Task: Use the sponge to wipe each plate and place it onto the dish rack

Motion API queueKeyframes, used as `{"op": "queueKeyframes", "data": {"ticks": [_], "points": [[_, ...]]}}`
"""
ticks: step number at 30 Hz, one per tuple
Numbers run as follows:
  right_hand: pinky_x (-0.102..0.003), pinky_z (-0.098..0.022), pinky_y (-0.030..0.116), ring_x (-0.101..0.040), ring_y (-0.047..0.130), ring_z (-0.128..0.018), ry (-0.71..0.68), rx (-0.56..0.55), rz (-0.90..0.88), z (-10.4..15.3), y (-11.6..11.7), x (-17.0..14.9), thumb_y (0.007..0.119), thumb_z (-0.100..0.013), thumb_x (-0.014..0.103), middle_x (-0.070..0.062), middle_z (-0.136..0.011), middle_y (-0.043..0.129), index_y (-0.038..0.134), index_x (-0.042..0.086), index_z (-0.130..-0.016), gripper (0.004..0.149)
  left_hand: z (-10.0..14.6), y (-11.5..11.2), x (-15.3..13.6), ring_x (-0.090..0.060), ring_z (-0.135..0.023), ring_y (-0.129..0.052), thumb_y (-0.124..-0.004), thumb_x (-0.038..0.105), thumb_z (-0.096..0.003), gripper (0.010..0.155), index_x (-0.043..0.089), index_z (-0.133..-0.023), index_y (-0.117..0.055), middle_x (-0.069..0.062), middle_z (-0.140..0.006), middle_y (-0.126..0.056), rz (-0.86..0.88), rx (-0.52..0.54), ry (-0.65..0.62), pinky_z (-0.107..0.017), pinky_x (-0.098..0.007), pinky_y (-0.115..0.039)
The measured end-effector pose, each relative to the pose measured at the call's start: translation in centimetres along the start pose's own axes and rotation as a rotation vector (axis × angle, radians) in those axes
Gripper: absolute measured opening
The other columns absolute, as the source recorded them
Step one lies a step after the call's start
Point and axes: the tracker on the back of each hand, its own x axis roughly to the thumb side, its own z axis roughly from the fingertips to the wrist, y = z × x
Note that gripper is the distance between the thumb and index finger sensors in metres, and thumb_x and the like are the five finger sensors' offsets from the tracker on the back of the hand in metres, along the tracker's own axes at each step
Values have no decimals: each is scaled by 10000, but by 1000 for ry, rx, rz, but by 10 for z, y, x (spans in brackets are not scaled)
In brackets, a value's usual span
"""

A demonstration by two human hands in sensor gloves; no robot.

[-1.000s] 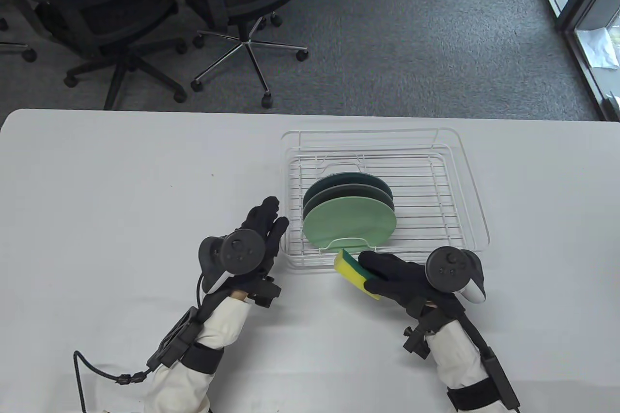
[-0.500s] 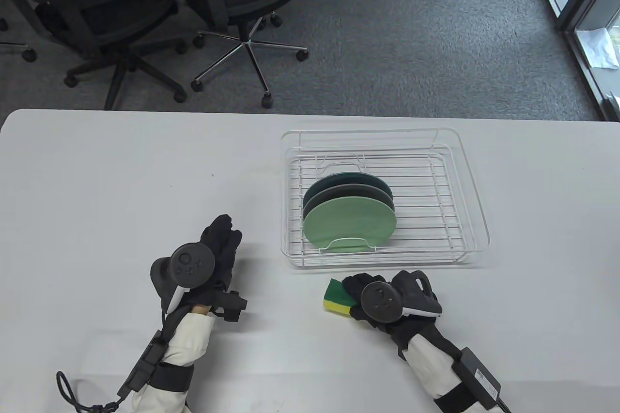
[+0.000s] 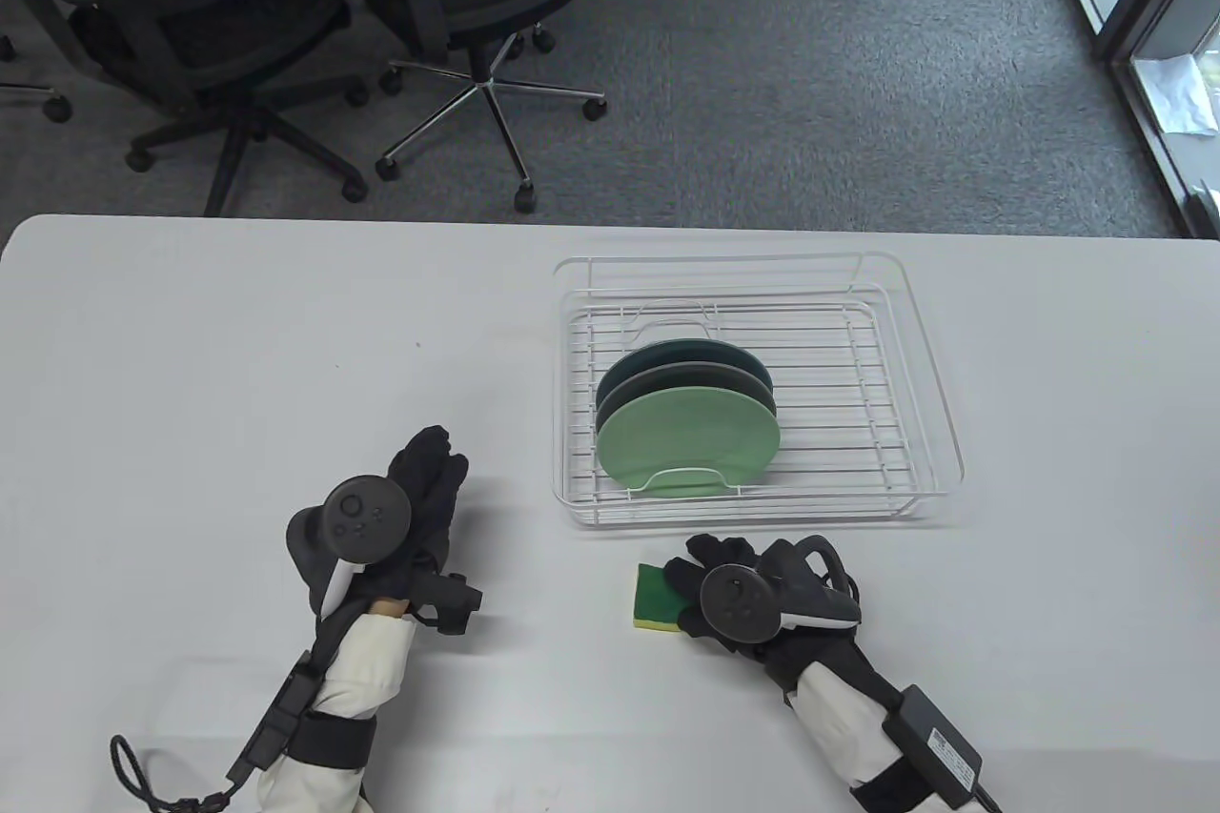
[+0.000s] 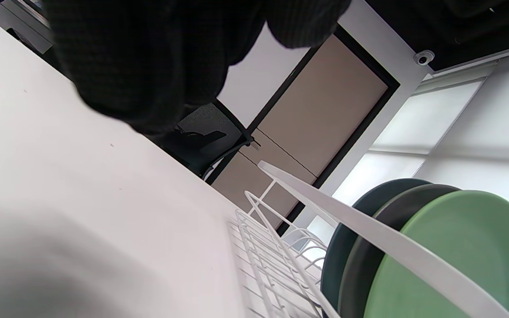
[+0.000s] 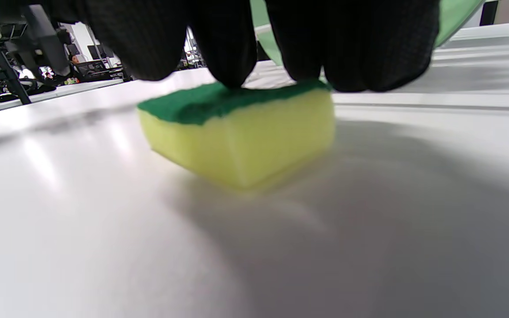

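Note:
Three plates stand on edge in the white wire dish rack [image 3: 932, 394]: a light green plate [image 3: 688, 443] in front, a grey plate [image 3: 686, 380] behind it, and a dark teal plate [image 3: 679, 352] at the back. The yellow sponge [image 3: 652, 598] with its green top lies flat on the table just in front of the rack. My right hand [image 3: 701, 570] is curled over the sponge's right side, and its fingertips [image 5: 230, 53] sit on the green top of the sponge [image 5: 237, 132]. My left hand [image 3: 437, 465] rests on the table left of the rack, fingers relaxed and holding nothing.
The left wrist view shows the rack's rim [image 4: 369, 225] crossing in front of the light green plate [image 4: 453, 251]. Office chairs [image 3: 477, 3] stand on the carpet beyond the table's far edge. The white table [image 3: 238, 355] stretches left of the rack.
My right hand brought the sponge back from the rack's front edge and lowered it flat onto the table. My left hand drew away from the rack to the left.

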Motion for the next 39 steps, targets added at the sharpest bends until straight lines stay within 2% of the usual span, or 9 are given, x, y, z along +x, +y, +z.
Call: {"op": "queueKeyframes", "data": {"ticks": [9,15,19,22,25,29,33,39], "points": [[-627,-639,651,-622,588,-898,13,-58,-32,5,-10,-5,724,-575,404,-385,-1115,514,631,69,-1099,629,0,1,0,-409,-638,-1039,-691,309,-585,535,-2,-1020,-712,-255,-869,-891,-20,-2,-5,-348,-324,-963],[-608,-618,687,-601,637,-886,16,-143,-65,15,-29,-7,719,-576,419,-365,-1096,570,632,41,-1089,644,2,2,5,-433,-659,-1022,-685,312,-588,559,-19,-1039,-681,-280,-883,-872,-58,-3,-35,-366,-347,-956],[-541,-552,771,-511,803,-777,33,-343,-91,31,-53,-11,684,-597,396,-305,-958,779,693,51,-1047,567,9,6,24,-578,-818,-834,-650,344,-604,696,-75,-1129,-467,-382,-1012,-682,-184,25,-145,-522,-480,-866],[-543,-550,768,-510,826,-755,89,-582,-109,46,-65,-16,650,-616,369,-313,-964,777,697,48,-1048,540,17,6,39,-683,-902,-627,-623,396,-615,749,-43,-1172,-382,-411,-1097,-551,-370,49,-252,-622,-598,-732],[-584,-627,685,-548,699,-864,172,-715,-21,56,-73,-22,626,-628,368,-336,-1034,671,629,43,-1087,562,23,3,48,-759,-938,-379,-582,457,-623,804,-24,-1191,-279,-437,-1151,-366,-516,40,-321,-662,-751,-517],[-620,-722,499,-543,461,-1001,275,-720,178,63,-80,-34,610,-632,399,-300,-1135,499,513,71,-1137,610,28,-4,51,-755,-938,-154,-541,511,-623,859,-16,-1189,-168,-456,-1154,-180,-617,-3,-355,-622,-841,-289],[-646,-727,255,-496,176,-1038,355,-695,239,66,-79,-50,589,-634,430,-244,-1195,311,407,93,-1168,657,30,-9,50,-733,-941,-94,-520,542,-618,884,-14,-1180,-124,-456,-1146,-121,-678,-37,-351,-595,-857,-217],[-650,-691,121,-467,19,-1011,472,-609,345,71,-69,-71,545,-632,485,-216,-1206,185,295,102,-1184,717,31,-13,47,-718,-947,-75,-512,554,-614,892,-10,-1176,-109,-451,-1143,-104,-712,-70,-345,-590,-859,-194]]}}
